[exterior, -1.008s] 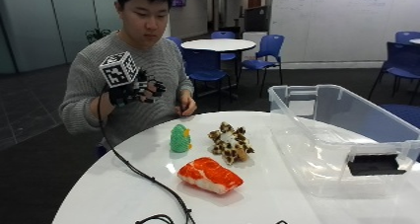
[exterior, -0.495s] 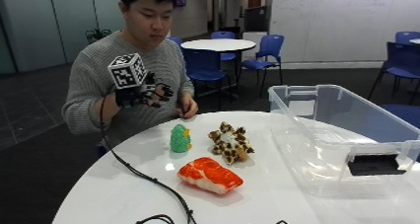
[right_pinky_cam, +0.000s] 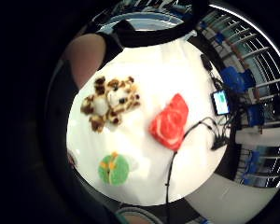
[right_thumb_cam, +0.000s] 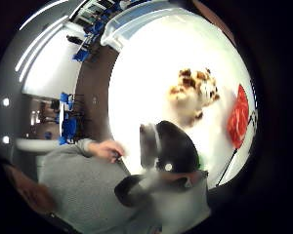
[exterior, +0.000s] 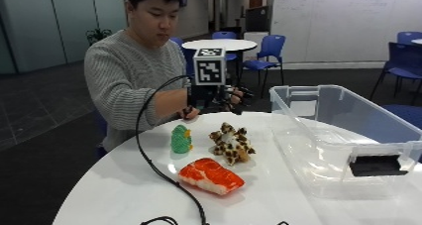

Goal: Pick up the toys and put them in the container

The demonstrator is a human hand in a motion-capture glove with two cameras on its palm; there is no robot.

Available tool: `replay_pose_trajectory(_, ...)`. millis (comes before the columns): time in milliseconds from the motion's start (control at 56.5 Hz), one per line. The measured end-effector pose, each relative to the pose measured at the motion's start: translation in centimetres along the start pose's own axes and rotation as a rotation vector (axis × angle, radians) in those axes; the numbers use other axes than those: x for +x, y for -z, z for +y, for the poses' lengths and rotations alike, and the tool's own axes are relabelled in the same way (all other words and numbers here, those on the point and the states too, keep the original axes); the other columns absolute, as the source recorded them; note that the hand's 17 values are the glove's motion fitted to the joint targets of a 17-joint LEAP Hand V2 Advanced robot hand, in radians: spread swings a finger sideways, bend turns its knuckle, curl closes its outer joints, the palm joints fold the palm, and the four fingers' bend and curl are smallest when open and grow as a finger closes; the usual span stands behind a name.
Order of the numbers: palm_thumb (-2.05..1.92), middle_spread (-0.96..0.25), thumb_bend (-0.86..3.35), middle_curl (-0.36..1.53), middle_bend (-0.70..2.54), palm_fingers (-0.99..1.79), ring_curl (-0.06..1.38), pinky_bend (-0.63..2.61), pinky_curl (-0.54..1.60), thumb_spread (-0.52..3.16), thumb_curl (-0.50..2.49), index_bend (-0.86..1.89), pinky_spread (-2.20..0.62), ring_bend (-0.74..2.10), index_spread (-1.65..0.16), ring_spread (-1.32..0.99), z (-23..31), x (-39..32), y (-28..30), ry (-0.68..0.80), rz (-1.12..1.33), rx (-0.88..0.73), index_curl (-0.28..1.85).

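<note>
1. On the round white table [exterior: 119, 185] lie three soft toys: a flat orange-and-white salmon-shaped plush [exterior: 211, 176], a spotted brown-and-cream plush animal [exterior: 231, 144] with splayed limbs, and a small rounded green plush [exterior: 181, 139] standing upright with orange marks.
2. Beside them, at the table's edge, stands a clear plastic container [exterior: 342, 136], rectangular with a black latch on its near end (nothing shows inside it).
3. The gloved right hand [exterior: 231, 97] hangs in the air above the far part of the table, over the toys and touching none; its fingers are spread and loosely bent, holding nothing.
4. In the little-finger palm view the spotted plush, salmon plush and green plush all lie apart on the white top below the palm.
5. The bare hand [exterior: 189, 113] rests at the table's far edge, behind the green plush.
</note>
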State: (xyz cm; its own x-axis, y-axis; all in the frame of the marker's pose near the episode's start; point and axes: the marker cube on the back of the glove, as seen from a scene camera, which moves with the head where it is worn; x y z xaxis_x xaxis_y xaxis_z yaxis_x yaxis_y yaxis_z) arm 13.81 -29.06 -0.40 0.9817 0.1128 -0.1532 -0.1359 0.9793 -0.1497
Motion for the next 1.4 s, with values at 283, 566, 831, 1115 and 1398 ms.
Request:
replay_pose_trajectory(283,0.04,-0.19,-0.01,0.27,0.15,-0.1,0.24,0.95,0.38,1.41,0.27,0.15,0.0,0.4,-0.36,-0.19,-4.2,1.7,-8.4,0.005,-0.005,-0.335,0.27)
replay_pose_trajectory(566,0.12,-0.16,0.01,0.27,0.2,-0.01,0.23,1.19,0.42,1.27,0.32,0.14,0.01,0.3,-0.35,-0.1,-4.0,0.4,-14.5,0.04,0.149,-0.463,0.25)
replay_pose_trajectory(831,0.28,-0.2,0.06,0.35,0.33,0.32,0.25,0.99,0.35,1.33,0.39,0.32,-0.01,0.35,-0.35,-0.17,-3.7,-0.1,-14.7,0.089,0.191,-0.37,0.36)
replay_pose_trajectory(1115,0.54,-0.28,0.13,0.47,0.47,0.58,0.34,1.02,0.35,1.22,0.55,0.28,-0.22,0.56,-0.34,-0.36,-4.9,0.3,-3.0,0.034,0.107,-0.047,0.46)
replay_pose_trajectory(1398,0.58,-0.31,0.09,0.55,0.49,0.56,0.39,1.06,0.36,1.1,0.65,0.28,-0.26,0.61,-0.35,-0.42,-8.1,-0.3,8.9,0.054,-0.021,0.103,0.6)
